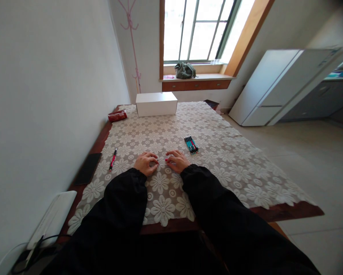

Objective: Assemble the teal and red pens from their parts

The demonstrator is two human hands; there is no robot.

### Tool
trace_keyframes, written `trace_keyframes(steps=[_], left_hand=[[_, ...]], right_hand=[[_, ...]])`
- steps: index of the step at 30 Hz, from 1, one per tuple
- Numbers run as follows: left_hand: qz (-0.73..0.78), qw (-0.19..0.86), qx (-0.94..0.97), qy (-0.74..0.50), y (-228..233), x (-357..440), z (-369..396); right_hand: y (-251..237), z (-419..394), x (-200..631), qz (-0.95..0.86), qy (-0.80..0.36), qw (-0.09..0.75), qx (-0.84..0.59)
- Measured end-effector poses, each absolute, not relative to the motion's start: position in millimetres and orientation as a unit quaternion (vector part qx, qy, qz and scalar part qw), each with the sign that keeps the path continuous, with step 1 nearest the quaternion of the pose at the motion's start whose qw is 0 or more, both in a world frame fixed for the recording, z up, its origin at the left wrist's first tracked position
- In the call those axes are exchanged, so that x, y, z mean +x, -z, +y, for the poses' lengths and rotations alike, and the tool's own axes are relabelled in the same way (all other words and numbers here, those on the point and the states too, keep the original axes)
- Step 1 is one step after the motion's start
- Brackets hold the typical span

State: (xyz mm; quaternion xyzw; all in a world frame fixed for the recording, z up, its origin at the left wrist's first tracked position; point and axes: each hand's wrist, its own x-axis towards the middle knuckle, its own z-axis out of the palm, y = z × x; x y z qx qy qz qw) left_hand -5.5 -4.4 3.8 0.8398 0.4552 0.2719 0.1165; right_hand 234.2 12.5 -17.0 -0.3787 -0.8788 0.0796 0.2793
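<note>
A: What is being shown by the head view?

B: A bright room is being shown from above, with a window (200, 30) at the far wall, a green bag (185, 70) on its sill, and a white cabinet (277, 86) at the right. A wooden table (286, 212) is being covered by a lace cloth (217, 164) patterned with flowers.

A: Where are the hands being held?

B: Both are being rested on the cloth near the front edge, close together, in black sleeves. The left hand (145, 163) is being curled, fingertips pointed toward the right hand (177, 160). A thin pen part (168, 162), red at one end with a slim pale rod, is being pinched between the two, seemingly so each end can be worked. Whether it is a whole pen cannot be told.

A: What else is being kept on the table?

B: A bundle of pens (191, 144) is lying just beyond the right hand, within easy reach. A single red pen (112, 159) is lying apart on the left. A dark phone (87, 168) is sitting at the left edge, a white box (156, 103) at the far end, and a red packet (117, 115) beside it.
</note>
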Motion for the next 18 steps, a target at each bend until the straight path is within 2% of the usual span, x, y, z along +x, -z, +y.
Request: trace_keyframes(steps=[10,18], left_hand=[[0.423,0.13,0.85,-0.286,-10.2,-1.2,-6.7],[0.396,0.102,0.86,-0.306,-4.4,0.9,-5.9]], right_hand=[[15.1,9.9,227.5,-0.883,-0.108,0.251,-0.381],[14.9,3.2,222.9,-0.88,-0.131,0.226,-0.397]])
